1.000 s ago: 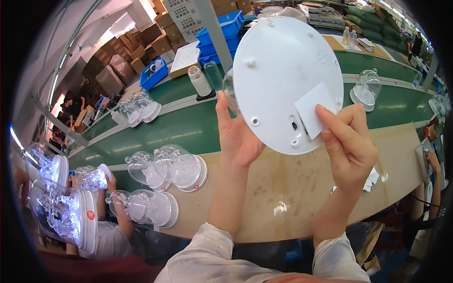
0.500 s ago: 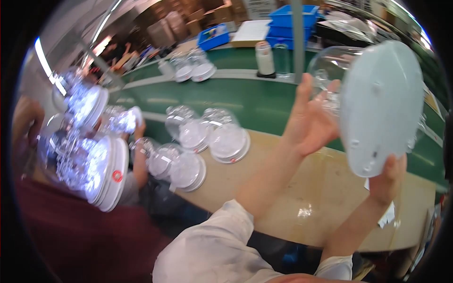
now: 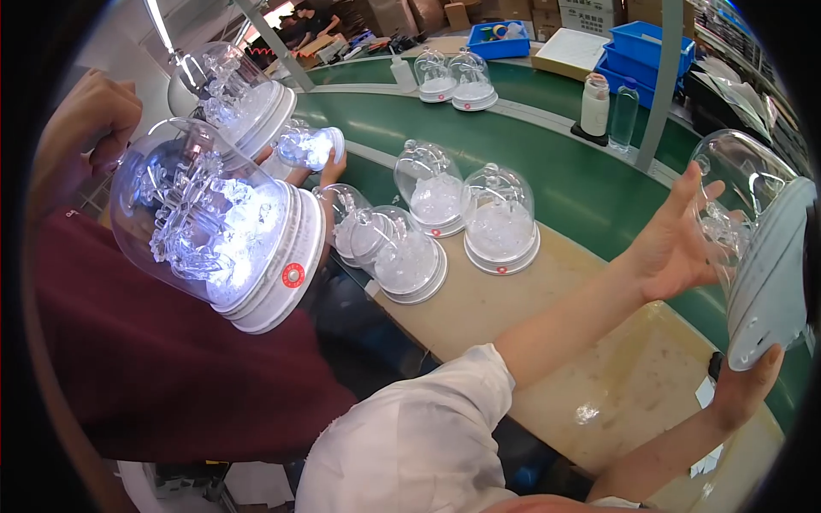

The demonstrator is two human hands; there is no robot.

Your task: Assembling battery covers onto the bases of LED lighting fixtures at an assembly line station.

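Note:
At the right, a clear dome ornament is tilted on its side, its white base turned outward and clear figures inside. My left hand holds the dome from its left side, thumb up and fingers around the clear wall. My right hand grips the lower rim of the base, with part of its fingers hidden behind it. Left of my left arm, several similar dome ornaments stand upright on the tan board, unlit, with a red mark on the front of some bases.
On the left, a co-worker in a maroon top is beside a large lit dome. Across the green belt stand two domes, a white bottle, a clear bottle, a metal post and blue bins.
The view has swung left, so things sit further right in it. The held dome has turned: its underside faced me broadly before, and now more of its clear wall shows.

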